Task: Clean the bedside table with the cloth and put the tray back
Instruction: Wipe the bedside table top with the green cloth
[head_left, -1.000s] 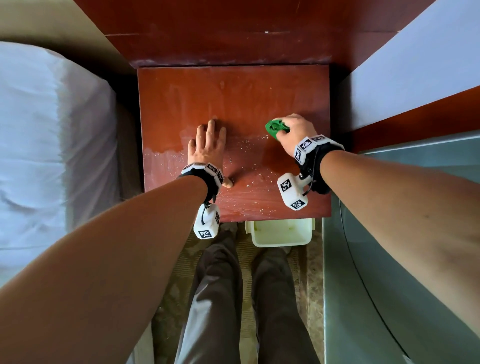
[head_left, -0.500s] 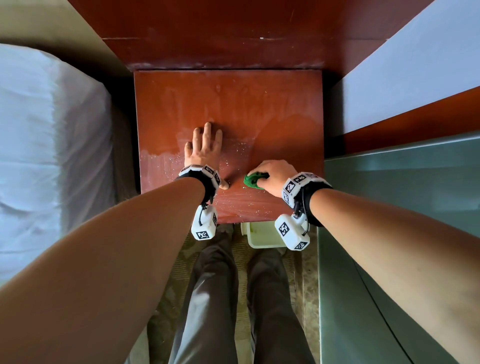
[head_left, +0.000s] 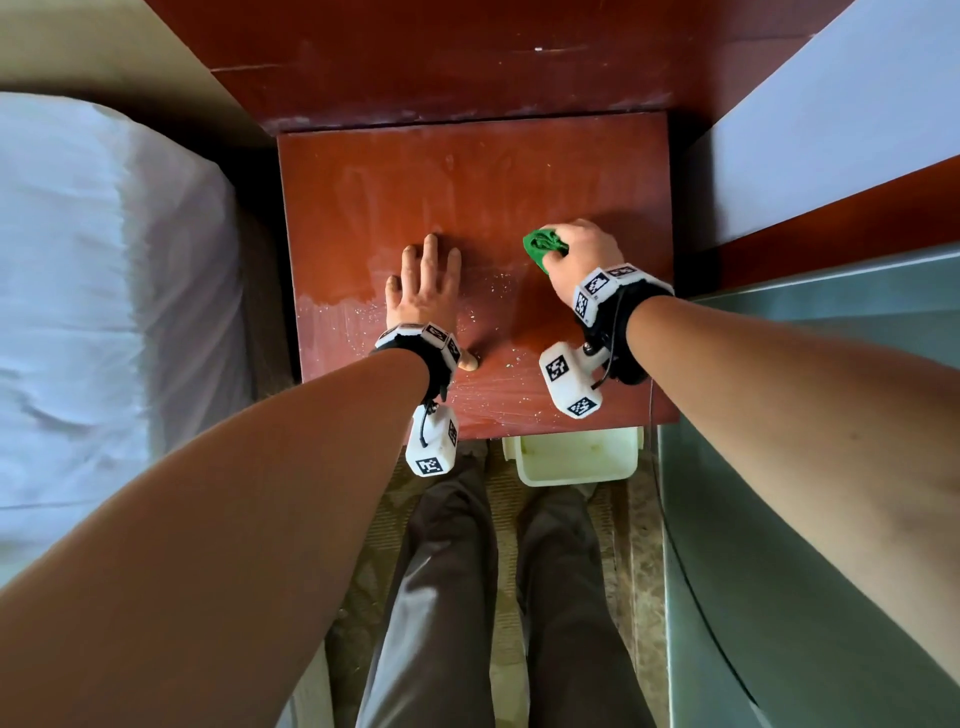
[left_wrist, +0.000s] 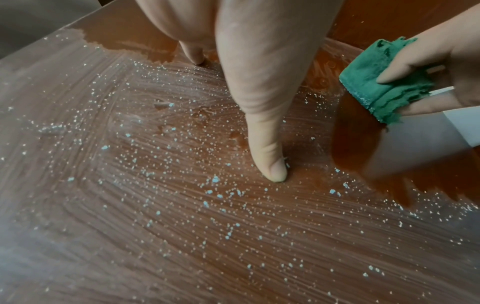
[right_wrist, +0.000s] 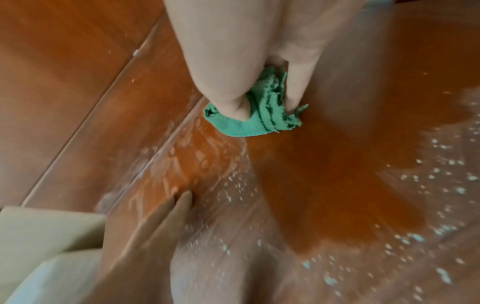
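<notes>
The red-brown bedside table (head_left: 467, 182) has a shiny top with white crumbs (left_wrist: 215, 191) scattered over its near half. My right hand (head_left: 576, 254) grips a bunched green cloth (head_left: 543, 247) and holds it down on the right middle of the top; the cloth (right_wrist: 257, 115) shows between thumb and fingers in the right wrist view. My left hand (head_left: 423, 291) lies flat on the middle of the table, fingers straight, thumb (left_wrist: 270, 160) pressed on the wood. A pale tray (head_left: 574, 460) sits on the floor under the table's front edge.
A bed with white sheets (head_left: 104, 312) stands close on the left. A wooden headboard panel (head_left: 467, 62) rises behind the table. A grey-green glass surface (head_left: 810, 519) lies to the right. My legs (head_left: 509, 597) stand on the floor before the table.
My right hand has swept the green cloth from the front middle of the table back up and to the right. The left hand has stayed flat in place.
</notes>
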